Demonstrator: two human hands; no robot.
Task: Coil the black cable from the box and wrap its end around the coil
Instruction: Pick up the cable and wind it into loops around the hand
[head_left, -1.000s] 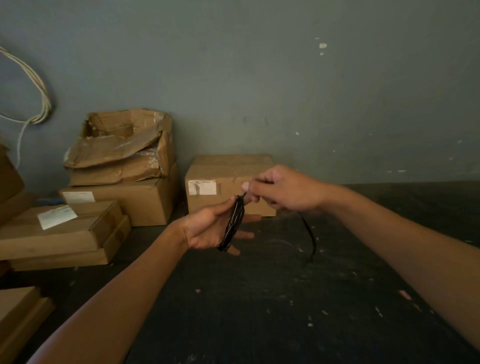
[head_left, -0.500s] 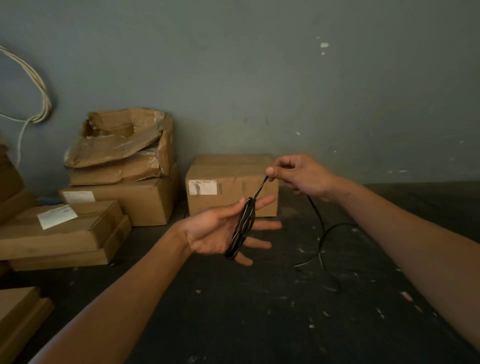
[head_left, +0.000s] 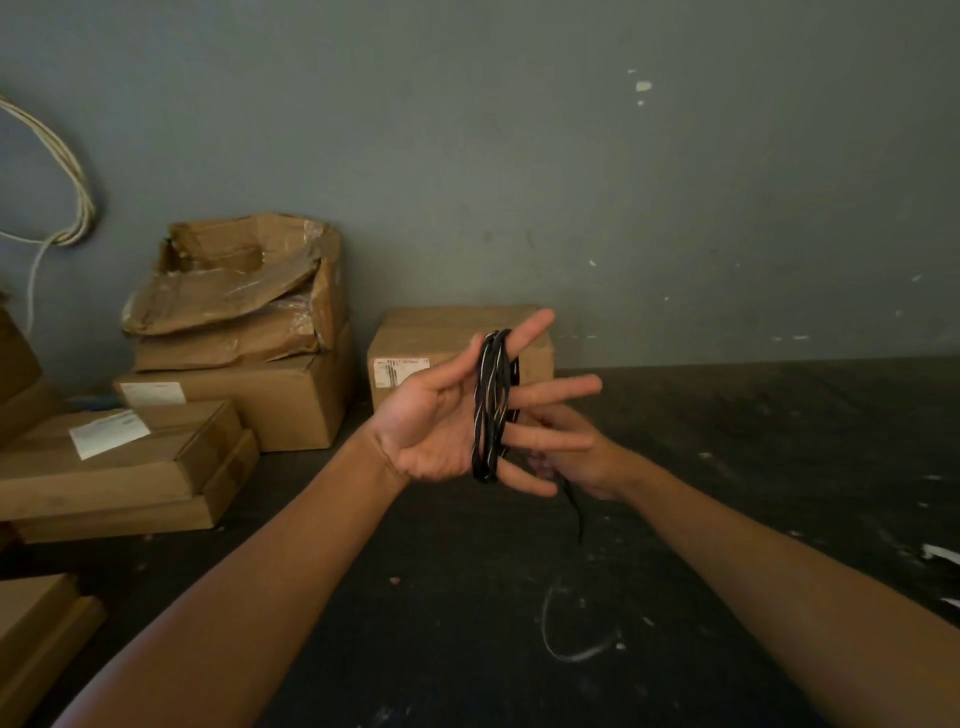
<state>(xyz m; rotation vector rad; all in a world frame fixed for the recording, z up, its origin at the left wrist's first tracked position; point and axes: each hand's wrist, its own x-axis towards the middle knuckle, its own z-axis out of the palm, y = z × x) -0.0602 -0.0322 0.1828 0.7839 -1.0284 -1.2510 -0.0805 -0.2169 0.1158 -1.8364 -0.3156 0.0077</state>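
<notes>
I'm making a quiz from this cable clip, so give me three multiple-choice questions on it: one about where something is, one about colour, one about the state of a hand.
1. Where is the black cable coil?
A. Looped round the spread fingers of the left hand
B. Lying on the floor
C. On top of a cardboard box

2. What colour is the cord hanging on the wall at far left?
A. Red
B. Whitish
C. Blue

3. How is the right hand?
A. Flat and empty on the floor
B. Closed on the cable's loose end, behind the left hand
C. Out of view

Answers:
1 A, the loops cross the fingers.
2 B, it shows pale against the grey wall.
3 B, the black tail dangles below it.
</notes>
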